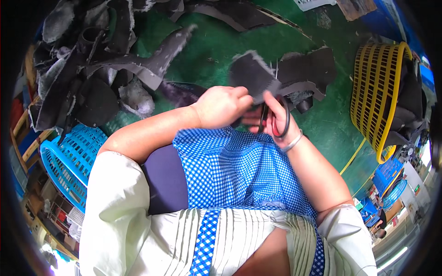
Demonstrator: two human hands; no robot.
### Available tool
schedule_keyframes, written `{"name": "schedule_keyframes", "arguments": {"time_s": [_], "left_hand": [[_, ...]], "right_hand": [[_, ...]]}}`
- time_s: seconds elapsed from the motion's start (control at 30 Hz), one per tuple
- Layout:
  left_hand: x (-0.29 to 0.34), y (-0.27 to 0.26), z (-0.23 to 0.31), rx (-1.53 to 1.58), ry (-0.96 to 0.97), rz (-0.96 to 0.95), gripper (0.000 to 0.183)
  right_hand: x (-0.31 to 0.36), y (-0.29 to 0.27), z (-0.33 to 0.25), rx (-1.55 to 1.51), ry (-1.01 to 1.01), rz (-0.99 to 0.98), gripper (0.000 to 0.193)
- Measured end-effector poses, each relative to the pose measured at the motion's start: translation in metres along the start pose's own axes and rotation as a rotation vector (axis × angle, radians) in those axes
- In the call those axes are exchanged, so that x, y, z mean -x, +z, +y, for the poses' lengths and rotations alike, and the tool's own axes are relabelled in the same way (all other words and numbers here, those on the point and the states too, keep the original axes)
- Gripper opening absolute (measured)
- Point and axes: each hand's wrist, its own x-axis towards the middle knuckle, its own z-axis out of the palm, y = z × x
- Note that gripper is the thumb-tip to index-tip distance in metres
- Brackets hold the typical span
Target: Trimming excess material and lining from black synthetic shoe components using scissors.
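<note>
My left hand (225,106) is closed at the lower left edge of a dark grey piece of fur-backed material (252,72), gripping it. Pale fluff shows along the piece's upper edge. Black-handled scissors (287,120) sit in my right hand (280,120), with the fingers around the loops; the blades are mostly hidden by the piece and partly blurred. The right thumb lies close to the piece's lower right corner, and whether it presses on it I cannot tell. Just beyond, another dark cut piece (311,69) lies on the green tabletop (209,57).
A heap of dark fur-backed scraps (92,73) covers the table's left side. More strips (230,14) lie at the far edge. A yellow basket (368,101) with dark pieces inside leans at the right. On the left is a blue basket (69,158). A checked apron (244,170) covers my lap.
</note>
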Motion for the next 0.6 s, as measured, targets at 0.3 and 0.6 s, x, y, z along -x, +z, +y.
{"name": "schedule_keyframes", "arguments": {"time_s": [0.3,0.6], "left_hand": [[0.013,-0.108,-0.048,-0.722,-0.500,0.144,0.072],[-0.021,-0.005,-0.024,-0.049,-0.348,-0.492,0.025]], "right_hand": [[0.036,-0.033,-0.093,-0.051,-0.882,0.482,0.029],[-0.020,-0.235,-0.062,-0.293,-0.627,1.008,0.028]]}}
